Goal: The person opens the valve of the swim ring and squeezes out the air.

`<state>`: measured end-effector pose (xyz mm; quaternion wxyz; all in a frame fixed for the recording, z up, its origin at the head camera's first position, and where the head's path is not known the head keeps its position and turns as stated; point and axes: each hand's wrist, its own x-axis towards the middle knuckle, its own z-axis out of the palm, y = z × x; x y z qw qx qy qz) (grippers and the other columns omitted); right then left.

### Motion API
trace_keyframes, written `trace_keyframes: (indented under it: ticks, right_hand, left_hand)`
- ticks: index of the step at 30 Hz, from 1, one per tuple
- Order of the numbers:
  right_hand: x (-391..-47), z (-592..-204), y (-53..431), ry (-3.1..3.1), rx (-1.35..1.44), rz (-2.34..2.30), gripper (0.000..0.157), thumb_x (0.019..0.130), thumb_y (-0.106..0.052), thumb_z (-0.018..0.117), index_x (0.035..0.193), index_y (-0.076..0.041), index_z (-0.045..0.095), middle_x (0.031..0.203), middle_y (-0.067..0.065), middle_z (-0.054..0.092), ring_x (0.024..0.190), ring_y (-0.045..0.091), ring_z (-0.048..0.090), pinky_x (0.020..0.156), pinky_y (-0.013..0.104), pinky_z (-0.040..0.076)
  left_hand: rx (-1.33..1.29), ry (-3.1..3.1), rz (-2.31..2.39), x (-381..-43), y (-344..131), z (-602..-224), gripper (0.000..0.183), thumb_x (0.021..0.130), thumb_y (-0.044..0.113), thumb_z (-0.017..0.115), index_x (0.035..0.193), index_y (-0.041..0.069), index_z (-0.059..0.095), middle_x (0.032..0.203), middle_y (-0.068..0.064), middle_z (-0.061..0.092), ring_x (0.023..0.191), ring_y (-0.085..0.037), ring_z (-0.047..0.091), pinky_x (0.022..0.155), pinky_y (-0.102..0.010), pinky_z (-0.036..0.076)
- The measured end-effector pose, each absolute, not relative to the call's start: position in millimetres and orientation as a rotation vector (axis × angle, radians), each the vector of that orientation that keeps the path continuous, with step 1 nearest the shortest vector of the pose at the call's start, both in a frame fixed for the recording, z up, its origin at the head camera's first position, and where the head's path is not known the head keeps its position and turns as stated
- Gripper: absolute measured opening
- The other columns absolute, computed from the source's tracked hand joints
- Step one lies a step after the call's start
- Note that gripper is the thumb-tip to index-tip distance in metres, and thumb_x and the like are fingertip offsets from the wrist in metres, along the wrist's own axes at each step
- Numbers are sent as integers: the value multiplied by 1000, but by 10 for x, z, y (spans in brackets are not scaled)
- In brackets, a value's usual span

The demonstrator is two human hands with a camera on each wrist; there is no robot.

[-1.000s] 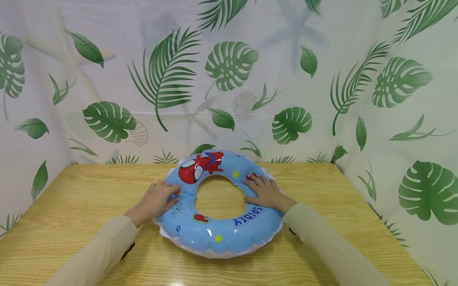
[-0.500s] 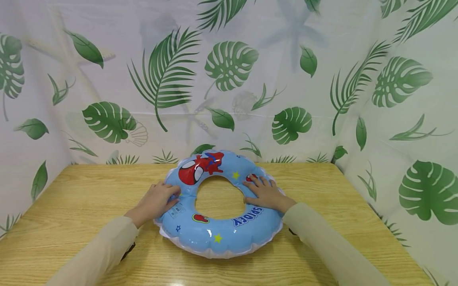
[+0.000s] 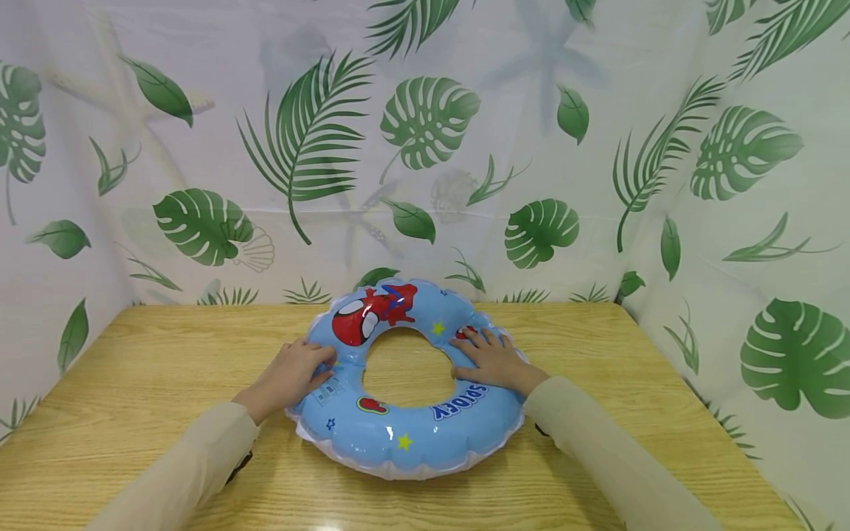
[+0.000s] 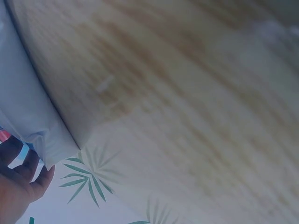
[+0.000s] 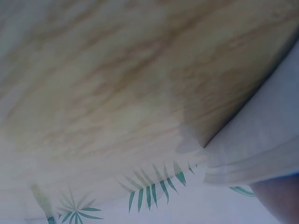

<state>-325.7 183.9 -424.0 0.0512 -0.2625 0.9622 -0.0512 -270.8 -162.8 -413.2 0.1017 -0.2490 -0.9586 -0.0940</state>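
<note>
A light blue inflatable swim ring [image 3: 358, 435] lies on the wooden table, white along its lower edge. Printed on it are a red masked figure, yellow stars and the word SPIDEY. My left hand [image 3: 288, 376] rests on the ring's left side with its fingers loosely bent over the top. On the right side my right hand [image 3: 494, 361] lies with its fingers spread across the surface. In the left wrist view, the fingers of the left hand [image 4: 16, 186] touch the ring's side [image 4: 28, 88]. Only part of the right hand [image 5: 278, 198] shows in the right wrist view.
The wood-grain table [image 3: 166, 354] extends around the ring on both sides. White sheeting [image 3: 438, 214] with green leaf prints hangs behind the table and along both sides. The ring's far edge lies close to the back sheeting.
The printed figure on the ring's far side sits very slightly lower than before. Both hands stay in the same places on the ring.
</note>
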Motion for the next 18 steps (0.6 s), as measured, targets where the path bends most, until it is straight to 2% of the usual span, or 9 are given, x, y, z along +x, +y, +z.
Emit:
trace_keyframes:
  ticks: [18]
  right_hand:
    - [-3276,-4306,1849,2910,-804,-107,64,91,-50,43,143,-16,30,151,17,19,135,48,16,102,68,11]
  left_hand:
    - [-753,-2819,-308,-2719,-1619,-4123,12,82,19,68,87,16,57,81,3,62,72,-16,48,72,-38,42]
